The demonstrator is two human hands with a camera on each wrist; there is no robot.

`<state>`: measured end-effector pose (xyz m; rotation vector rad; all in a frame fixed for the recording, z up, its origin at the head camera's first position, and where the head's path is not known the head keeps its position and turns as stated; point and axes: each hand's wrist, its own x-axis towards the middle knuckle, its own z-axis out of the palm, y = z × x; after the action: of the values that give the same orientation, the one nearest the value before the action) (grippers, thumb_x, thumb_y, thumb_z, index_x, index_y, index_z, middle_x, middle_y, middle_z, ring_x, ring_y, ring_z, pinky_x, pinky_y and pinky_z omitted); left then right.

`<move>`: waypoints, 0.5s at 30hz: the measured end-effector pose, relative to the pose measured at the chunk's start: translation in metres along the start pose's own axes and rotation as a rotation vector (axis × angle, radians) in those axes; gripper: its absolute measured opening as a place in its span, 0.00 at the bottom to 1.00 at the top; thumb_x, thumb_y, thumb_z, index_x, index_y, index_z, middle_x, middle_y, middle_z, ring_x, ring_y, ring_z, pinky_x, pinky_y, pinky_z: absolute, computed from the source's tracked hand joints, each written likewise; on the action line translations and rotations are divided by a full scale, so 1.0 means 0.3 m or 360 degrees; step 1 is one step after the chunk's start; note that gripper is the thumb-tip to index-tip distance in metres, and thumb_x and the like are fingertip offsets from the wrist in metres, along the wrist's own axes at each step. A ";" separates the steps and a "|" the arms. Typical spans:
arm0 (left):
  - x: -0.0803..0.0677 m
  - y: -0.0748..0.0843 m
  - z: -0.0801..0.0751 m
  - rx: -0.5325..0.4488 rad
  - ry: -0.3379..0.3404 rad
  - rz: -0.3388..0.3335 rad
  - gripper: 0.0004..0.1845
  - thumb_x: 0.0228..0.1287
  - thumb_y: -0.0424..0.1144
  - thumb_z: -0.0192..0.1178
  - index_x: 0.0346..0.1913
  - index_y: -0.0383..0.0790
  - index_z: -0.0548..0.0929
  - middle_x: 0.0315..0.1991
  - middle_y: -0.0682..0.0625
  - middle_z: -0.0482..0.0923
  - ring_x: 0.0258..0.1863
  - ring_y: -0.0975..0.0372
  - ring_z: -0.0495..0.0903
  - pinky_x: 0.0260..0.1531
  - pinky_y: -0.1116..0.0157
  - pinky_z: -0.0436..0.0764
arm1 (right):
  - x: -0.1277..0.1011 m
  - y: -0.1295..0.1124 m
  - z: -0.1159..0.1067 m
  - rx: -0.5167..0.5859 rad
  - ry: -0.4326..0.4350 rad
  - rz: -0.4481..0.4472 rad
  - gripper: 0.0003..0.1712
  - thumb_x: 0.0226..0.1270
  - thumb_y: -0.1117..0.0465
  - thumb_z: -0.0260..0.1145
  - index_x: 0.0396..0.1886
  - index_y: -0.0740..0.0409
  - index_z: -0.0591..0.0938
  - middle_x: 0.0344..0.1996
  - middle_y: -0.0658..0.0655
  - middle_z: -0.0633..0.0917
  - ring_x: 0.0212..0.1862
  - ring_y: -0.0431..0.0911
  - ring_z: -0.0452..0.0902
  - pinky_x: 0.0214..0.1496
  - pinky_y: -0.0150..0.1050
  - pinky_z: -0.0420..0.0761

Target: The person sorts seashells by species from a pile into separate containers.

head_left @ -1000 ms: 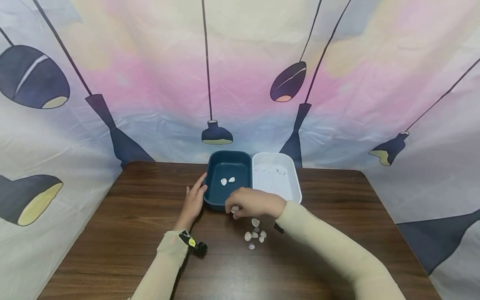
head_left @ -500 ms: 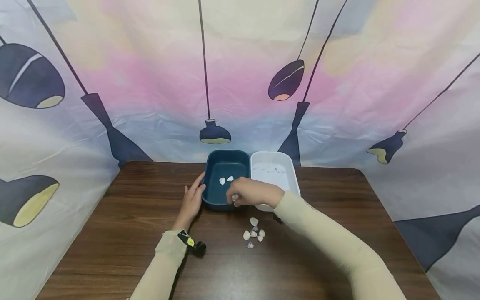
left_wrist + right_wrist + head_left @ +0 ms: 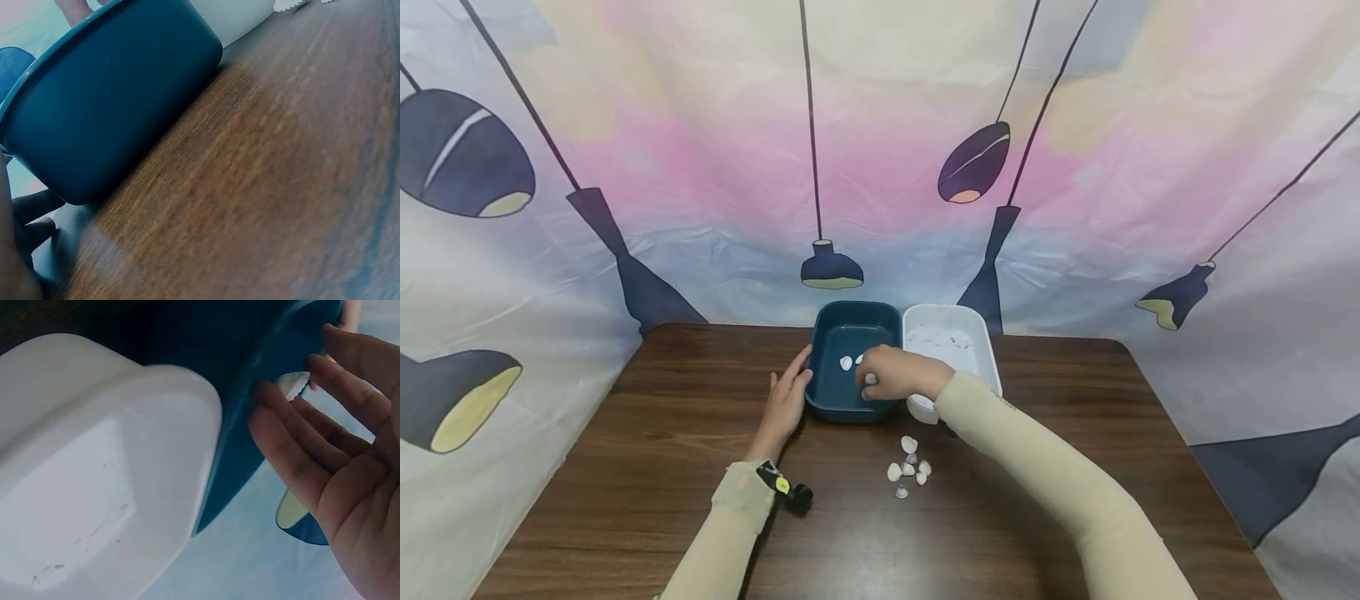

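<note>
My left hand (image 3: 786,406) rests against the left side of the dark teal tray (image 3: 822,392), its fingers extended along the wall. Over the inside of this tray is my right hand (image 3: 897,373), fingers bent, with a small white seashell (image 3: 870,379) at its fingertips. The right wrist view shows that ridged shell (image 3: 292,384) partly covered by a finger. One white shell (image 3: 846,363) lies on the tray floor, and a second is mostly hidden behind the right hand. Several loose shells (image 3: 909,469), white and purplish, lie on the table in front of the trays.
A white tray (image 3: 990,358) stands against the teal tray's right side, with small dark specks on its floor; the right forearm crosses its front corner. Both stand near the far edge of the brown wooden table (image 3: 700,400), before a printed cloth backdrop (image 3: 737,167).
My right hand has moved from the teal tray's front edge to farther inside it, carrying the shell. The left hand has stayed at the tray's side.
</note>
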<state>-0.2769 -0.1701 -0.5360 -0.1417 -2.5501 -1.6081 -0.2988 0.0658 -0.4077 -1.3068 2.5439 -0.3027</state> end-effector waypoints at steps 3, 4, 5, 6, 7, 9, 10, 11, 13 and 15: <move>0.002 -0.002 -0.001 0.0000 0.0000 -0.0002 0.29 0.87 0.45 0.42 0.84 0.50 0.61 0.81 0.43 0.63 0.81 0.47 0.59 0.81 0.46 0.27 | 0.018 0.002 0.011 -0.0030 -0.0029 0.0043 0.13 0.73 0.63 0.71 0.53 0.63 0.90 0.49 0.57 0.89 0.54 0.50 0.84 0.61 0.44 0.83; 0.003 -0.003 -0.001 0.0002 0.0002 -0.0001 0.29 0.87 0.45 0.42 0.84 0.49 0.61 0.80 0.43 0.63 0.81 0.47 0.59 0.81 0.46 0.27 | 0.024 0.001 0.012 -0.0034 -0.0043 0.0057 0.14 0.73 0.63 0.71 0.54 0.64 0.90 0.50 0.58 0.89 0.55 0.50 0.84 0.62 0.45 0.83; 0.004 -0.004 -0.001 0.0005 0.0004 -0.0001 0.29 0.87 0.45 0.42 0.84 0.49 0.61 0.80 0.43 0.63 0.81 0.47 0.60 0.81 0.46 0.27 | 0.029 0.000 0.014 -0.0043 -0.0056 0.0068 0.14 0.74 0.63 0.71 0.54 0.64 0.89 0.50 0.59 0.89 0.55 0.51 0.84 0.62 0.45 0.82; 0.005 -0.006 -0.001 0.0009 0.0005 0.0001 0.29 0.86 0.45 0.42 0.84 0.49 0.62 0.80 0.43 0.64 0.81 0.47 0.60 0.81 0.46 0.27 | 0.034 -0.001 0.014 -0.0045 -0.0066 0.0079 0.14 0.74 0.63 0.71 0.54 0.65 0.89 0.51 0.59 0.89 0.56 0.52 0.84 0.63 0.46 0.82; 0.006 -0.007 -0.002 0.0011 0.0005 0.0001 0.29 0.86 0.45 0.42 0.84 0.50 0.61 0.80 0.43 0.64 0.80 0.47 0.60 0.81 0.46 0.27 | 0.040 -0.001 0.015 -0.0052 -0.0076 0.0093 0.15 0.74 0.63 0.71 0.55 0.65 0.89 0.51 0.60 0.89 0.56 0.52 0.84 0.63 0.46 0.82; 0.005 -0.008 -0.001 0.0017 0.0009 0.0000 0.28 0.86 0.46 0.42 0.84 0.51 0.62 0.80 0.43 0.64 0.80 0.47 0.61 0.81 0.46 0.27 | 0.051 0.002 0.019 -0.0072 -0.0102 0.0120 0.15 0.74 0.62 0.70 0.55 0.64 0.89 0.52 0.59 0.89 0.57 0.52 0.83 0.63 0.45 0.82; 0.005 -0.007 -0.001 0.0017 0.0008 -0.0002 0.28 0.86 0.46 0.42 0.84 0.50 0.62 0.80 0.43 0.64 0.80 0.47 0.61 0.81 0.47 0.27 | 0.056 0.004 0.021 -0.0080 -0.0115 0.0139 0.15 0.74 0.63 0.70 0.56 0.64 0.89 0.53 0.59 0.89 0.58 0.51 0.83 0.63 0.45 0.82; 0.004 -0.006 -0.001 0.0017 0.0002 -0.0005 0.29 0.86 0.46 0.42 0.84 0.51 0.62 0.80 0.43 0.64 0.80 0.47 0.61 0.81 0.47 0.27 | 0.062 0.006 0.024 -0.0081 -0.0126 0.0158 0.14 0.74 0.64 0.70 0.56 0.63 0.89 0.53 0.59 0.89 0.58 0.51 0.83 0.63 0.44 0.82; 0.004 -0.005 -0.001 0.0017 0.0000 -0.0006 0.28 0.86 0.47 0.42 0.84 0.51 0.62 0.80 0.43 0.64 0.80 0.47 0.61 0.81 0.47 0.27 | 0.073 0.011 0.028 -0.0088 -0.0158 0.0200 0.14 0.75 0.66 0.68 0.56 0.63 0.89 0.54 0.59 0.88 0.58 0.50 0.83 0.62 0.43 0.82; 0.004 -0.003 -0.002 0.0011 -0.0002 -0.0003 0.28 0.87 0.46 0.42 0.84 0.51 0.62 0.80 0.42 0.64 0.80 0.47 0.60 0.81 0.46 0.26 | 0.084 0.015 0.029 -0.0089 -0.0193 0.0238 0.15 0.75 0.69 0.66 0.57 0.62 0.89 0.56 0.59 0.88 0.59 0.50 0.82 0.61 0.42 0.83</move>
<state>-0.2782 -0.1710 -0.5363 -0.1397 -2.5573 -1.6007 -0.3135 0.0473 -0.4208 -1.1094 2.5458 -0.1196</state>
